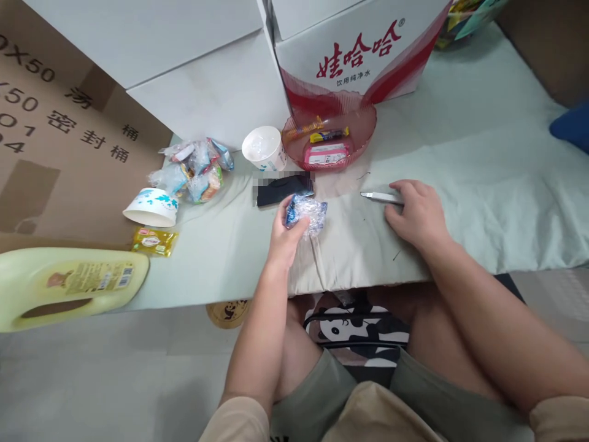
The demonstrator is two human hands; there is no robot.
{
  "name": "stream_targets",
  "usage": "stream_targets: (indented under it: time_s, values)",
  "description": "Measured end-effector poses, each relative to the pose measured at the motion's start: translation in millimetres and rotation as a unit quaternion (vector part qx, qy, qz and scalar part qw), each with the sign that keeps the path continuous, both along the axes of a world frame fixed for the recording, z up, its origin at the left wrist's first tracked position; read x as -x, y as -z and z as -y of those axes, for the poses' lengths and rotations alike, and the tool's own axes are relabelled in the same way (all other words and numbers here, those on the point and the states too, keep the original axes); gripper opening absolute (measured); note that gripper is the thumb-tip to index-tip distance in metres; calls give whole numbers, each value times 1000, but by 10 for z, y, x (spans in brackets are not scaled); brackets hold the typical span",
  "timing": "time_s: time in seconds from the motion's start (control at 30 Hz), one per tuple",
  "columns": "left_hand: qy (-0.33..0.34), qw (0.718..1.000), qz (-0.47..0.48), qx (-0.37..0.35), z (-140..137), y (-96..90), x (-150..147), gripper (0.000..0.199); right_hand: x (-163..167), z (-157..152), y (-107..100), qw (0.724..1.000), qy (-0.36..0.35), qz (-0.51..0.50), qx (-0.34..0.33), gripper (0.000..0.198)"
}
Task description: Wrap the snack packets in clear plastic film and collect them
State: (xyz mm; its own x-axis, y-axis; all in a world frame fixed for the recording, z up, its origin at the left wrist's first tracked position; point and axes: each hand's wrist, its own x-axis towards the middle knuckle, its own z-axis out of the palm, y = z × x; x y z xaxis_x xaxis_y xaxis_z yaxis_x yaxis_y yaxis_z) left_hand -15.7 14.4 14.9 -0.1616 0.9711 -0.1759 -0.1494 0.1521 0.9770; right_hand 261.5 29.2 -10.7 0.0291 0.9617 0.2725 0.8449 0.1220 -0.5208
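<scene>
My left hand (286,236) is closed around a small packet wrapped in clear plastic (313,216), with blue showing through. It holds the packet above the cloth, just in front of a black phone (283,190). My right hand (419,215) rests on the cloth, its thumb and fingers around a slim silver tool, like a utility knife (380,197), whose narrow tip points left. Behind the phone, a pink glass bowl (363,144) holds several wrapped snacks. Beside it, a paper cup (264,147) stands upright with clear plastic inside.
Several plastic-wrapped snacks (197,169) lie piled at the left. Near them are a tipped paper cup (154,207), a yellow sachet (155,241) and a large pale-yellow bottle (115,288) on its side. White boxes (359,55) and a brown carton (69,123) stand along the back and left.
</scene>
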Motion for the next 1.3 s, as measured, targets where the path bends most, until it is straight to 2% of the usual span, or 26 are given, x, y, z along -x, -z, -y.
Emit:
stream_targets:
  time_s: [0.1,0.23,0.4,0.5,0.6,0.77,0.93,1.1,1.17,1.2,1.23,1.3]
  values:
    - [-38,999,11,4,-32,-5,44,66,-32,-12,29,999,14,38,4,26]
    - [-34,998,60,13,-30,-59,62,60,77,30,-59,999,28,-25,16,31]
    - [20,996,60,60,19,-111,44,59,253,79,-93,990,-52,-134,3,33]
    - [41,994,53,87,11,-82,40,71,314,103,-91,984,-101,-147,-11,34]
    - [61,996,25,56,-23,-27,28,79,342,147,-103,981,-126,-147,-18,33]
    - [83,996,-35,-6,-35,20,-29,65,438,237,-124,972,-178,-156,-15,26]
    - [77,996,-53,-9,-22,14,-50,59,567,214,-81,976,-191,-83,-55,31]
    - [-18,997,-23,78,-69,30,68,51,425,178,-52,985,-173,17,-15,32]
    - [-38,993,-71,90,-82,46,145,48,314,184,-73,988,-154,32,3,30]
    - [-44,988,-124,79,-82,56,182,48,259,187,-90,990,-136,35,10,30]
    - [-53,979,-191,53,-79,65,214,48,209,187,-109,993,-111,39,17,30]
    - [-69,943,-325,-28,-66,84,255,51,131,176,-147,997,-51,53,35,32]
